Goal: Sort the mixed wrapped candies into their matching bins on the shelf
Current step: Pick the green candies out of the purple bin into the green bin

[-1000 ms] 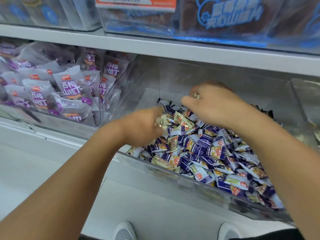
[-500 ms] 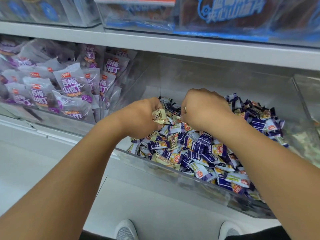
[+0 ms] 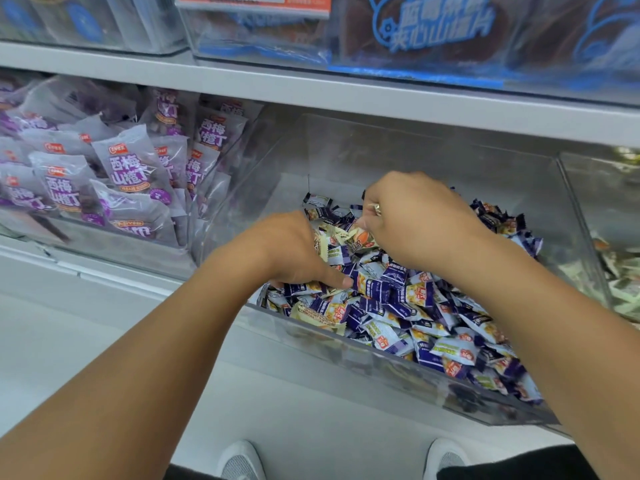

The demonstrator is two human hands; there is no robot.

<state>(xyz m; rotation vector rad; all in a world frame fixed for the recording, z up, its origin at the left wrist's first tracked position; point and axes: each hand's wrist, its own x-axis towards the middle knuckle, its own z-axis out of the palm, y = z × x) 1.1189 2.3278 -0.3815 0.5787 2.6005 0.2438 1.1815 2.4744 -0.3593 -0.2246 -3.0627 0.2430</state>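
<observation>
A clear plastic bin (image 3: pixel 346 344) on the shelf holds a heap of small wrapped candies (image 3: pixel 408 306), mostly purple-and-white with some cream-yellow ones mixed in. My left hand (image 3: pixel 294 251) is in the bin's left part, fingers curled round several cream-yellow candies (image 3: pixel 323 244), thumb lying on the heap. My right hand (image 3: pixel 412 220) is over the middle of the heap, a ring on one finger, its fingertips pinching a cream candy with an orange mark (image 3: pixel 362 237). Both hands meet at the heap's top left.
The bin to the left holds larger grey-purple snack packets (image 3: pixel 128 171). Another clear bin (image 3: pixel 616 244) with greenish wrappers stands at the right. A shelf board (image 3: pixel 311 95) runs above, with blue-labelled packs on it. Two white shoe tips (image 3: pixel 242 462) show on the floor below.
My right hand has come down from the back of the bin toward my left hand and now pinches a cream candy. My left hand has sunk lower into the heap.
</observation>
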